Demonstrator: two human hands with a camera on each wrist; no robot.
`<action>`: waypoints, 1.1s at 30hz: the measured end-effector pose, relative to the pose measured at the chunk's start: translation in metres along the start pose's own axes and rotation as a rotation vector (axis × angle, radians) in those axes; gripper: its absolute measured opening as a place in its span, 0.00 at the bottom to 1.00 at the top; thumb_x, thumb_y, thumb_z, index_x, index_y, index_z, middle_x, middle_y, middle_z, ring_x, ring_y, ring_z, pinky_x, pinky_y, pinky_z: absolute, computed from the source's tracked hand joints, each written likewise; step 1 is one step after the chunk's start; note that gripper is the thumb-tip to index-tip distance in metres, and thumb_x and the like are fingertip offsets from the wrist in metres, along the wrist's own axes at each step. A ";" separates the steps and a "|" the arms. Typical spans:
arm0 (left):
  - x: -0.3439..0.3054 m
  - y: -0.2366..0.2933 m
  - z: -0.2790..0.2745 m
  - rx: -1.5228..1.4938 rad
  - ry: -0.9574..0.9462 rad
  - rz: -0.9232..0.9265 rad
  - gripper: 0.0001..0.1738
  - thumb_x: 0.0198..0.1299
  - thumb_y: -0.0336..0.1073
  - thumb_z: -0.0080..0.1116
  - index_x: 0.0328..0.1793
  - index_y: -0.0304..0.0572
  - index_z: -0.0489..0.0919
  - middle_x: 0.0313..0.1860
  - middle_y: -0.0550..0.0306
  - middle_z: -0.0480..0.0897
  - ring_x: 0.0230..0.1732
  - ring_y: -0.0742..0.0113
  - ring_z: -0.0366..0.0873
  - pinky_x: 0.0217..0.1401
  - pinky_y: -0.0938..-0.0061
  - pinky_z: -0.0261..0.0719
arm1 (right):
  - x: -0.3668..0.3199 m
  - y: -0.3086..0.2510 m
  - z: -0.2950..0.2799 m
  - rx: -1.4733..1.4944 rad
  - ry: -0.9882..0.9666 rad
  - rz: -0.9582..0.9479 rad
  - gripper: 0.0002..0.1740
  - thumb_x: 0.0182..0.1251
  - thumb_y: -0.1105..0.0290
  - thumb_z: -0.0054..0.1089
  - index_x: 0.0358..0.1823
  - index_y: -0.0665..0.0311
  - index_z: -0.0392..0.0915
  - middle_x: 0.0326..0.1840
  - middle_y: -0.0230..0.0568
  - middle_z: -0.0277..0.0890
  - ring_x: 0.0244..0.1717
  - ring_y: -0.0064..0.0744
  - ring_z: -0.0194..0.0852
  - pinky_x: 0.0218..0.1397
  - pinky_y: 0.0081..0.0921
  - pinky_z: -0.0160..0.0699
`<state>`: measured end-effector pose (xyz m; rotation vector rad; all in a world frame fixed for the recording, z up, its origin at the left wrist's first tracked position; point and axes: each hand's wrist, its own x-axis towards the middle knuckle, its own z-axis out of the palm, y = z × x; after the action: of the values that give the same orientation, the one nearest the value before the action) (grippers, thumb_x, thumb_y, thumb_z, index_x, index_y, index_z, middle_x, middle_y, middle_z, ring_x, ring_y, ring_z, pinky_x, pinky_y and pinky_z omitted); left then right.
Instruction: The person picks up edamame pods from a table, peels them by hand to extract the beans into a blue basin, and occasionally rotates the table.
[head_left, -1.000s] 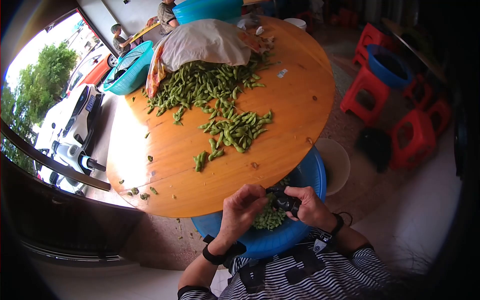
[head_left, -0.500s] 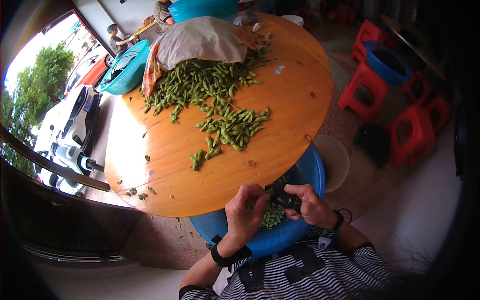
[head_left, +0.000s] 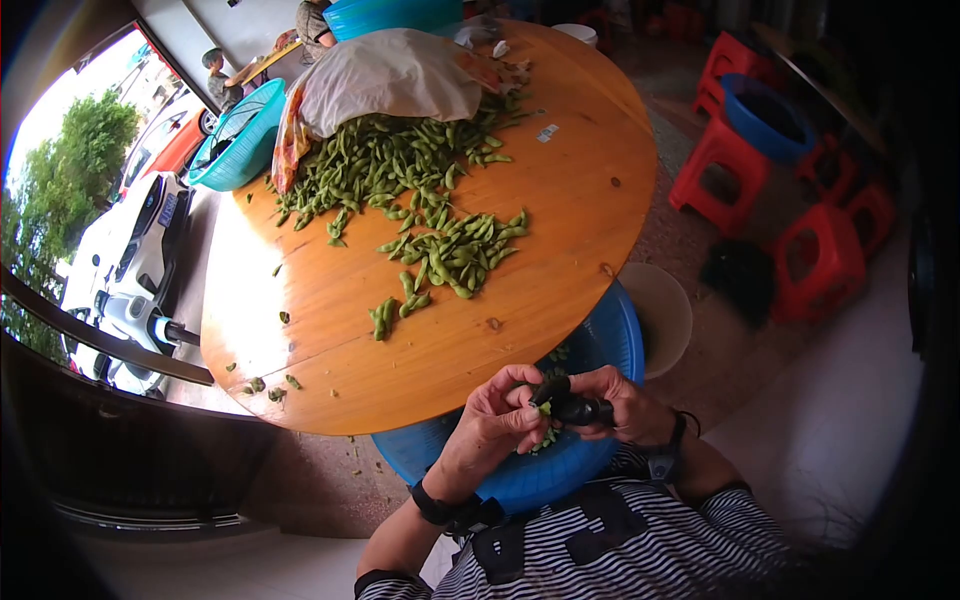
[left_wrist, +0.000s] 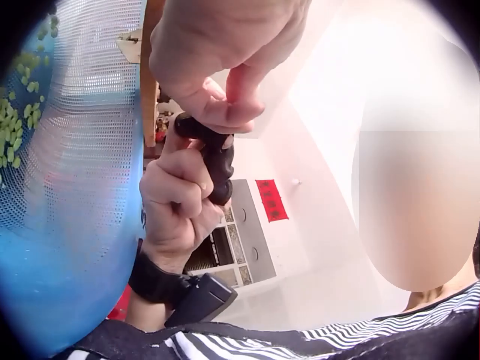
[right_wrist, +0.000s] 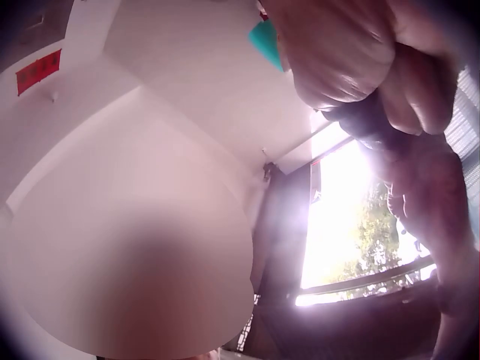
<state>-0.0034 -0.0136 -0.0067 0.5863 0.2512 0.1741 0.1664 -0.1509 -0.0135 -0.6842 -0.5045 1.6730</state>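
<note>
firmly, right hand [head_left: 628, 405] grips black tool [head_left: 578, 409]; left hand [head_left: 488, 428] pinches its tip.

The round table [head_left: 560, 230] in mid-frame is varnished wood, smooth and glossy, glaring at its left where daylight falls. The basin [head_left: 622, 345] under its lower edge is blue plastic, finely meshed. The black tool [head_left: 578, 409] looks like matt plastic; the pod [head_left: 546, 408] against it is dull green. The stools [head_left: 720, 165] at upper right are shiny red plastic. The shirt [head_left: 620, 540] at the bottom is striped cloth.
</note>
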 end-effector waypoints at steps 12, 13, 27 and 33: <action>-0.021 -0.011 -0.012 1.115 0.278 0.182 0.03 0.57 0.22 0.62 0.36 0.34 0.81 0.29 0.56 0.82 0.27 0.67 0.80 0.28 0.72 0.78 | -0.011 -0.028 -0.004 -1.346 0.307 -0.564 0.24 0.37 0.80 0.46 0.43 0.77 0.73 0.33 0.54 0.70 0.34 0.57 0.74 0.40 0.37 0.76; -0.021 -0.011 -0.013 1.366 0.211 0.310 0.04 0.56 0.21 0.62 0.36 0.34 0.80 0.28 0.53 0.80 0.27 0.63 0.80 0.29 0.71 0.77 | -0.011 -0.027 -0.005 -1.293 0.356 -0.579 0.24 0.37 0.79 0.45 0.42 0.77 0.74 0.32 0.55 0.71 0.33 0.57 0.74 0.41 0.37 0.77; -0.012 -0.007 -0.007 0.594 0.209 0.059 0.07 0.72 0.34 0.54 0.46 0.37 0.72 0.31 0.59 0.78 0.28 0.74 0.75 0.27 0.81 0.71 | -0.004 -0.004 0.006 -1.239 0.379 -0.526 0.20 0.41 0.80 0.48 0.41 0.74 0.73 0.33 0.51 0.69 0.33 0.55 0.70 0.38 0.36 0.72; -0.011 -0.004 0.004 0.602 0.180 0.033 0.07 0.72 0.33 0.53 0.47 0.37 0.71 0.28 0.59 0.78 0.23 0.73 0.74 0.26 0.81 0.70 | 0.007 -0.001 0.014 -1.222 0.340 -0.541 0.20 0.42 0.83 0.49 0.42 0.73 0.73 0.32 0.50 0.68 0.34 0.56 0.71 0.39 0.38 0.73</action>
<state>-0.0119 -0.0214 -0.0035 1.1752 0.4753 0.1839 0.1567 -0.1433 -0.0041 -1.4942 -1.3359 0.5770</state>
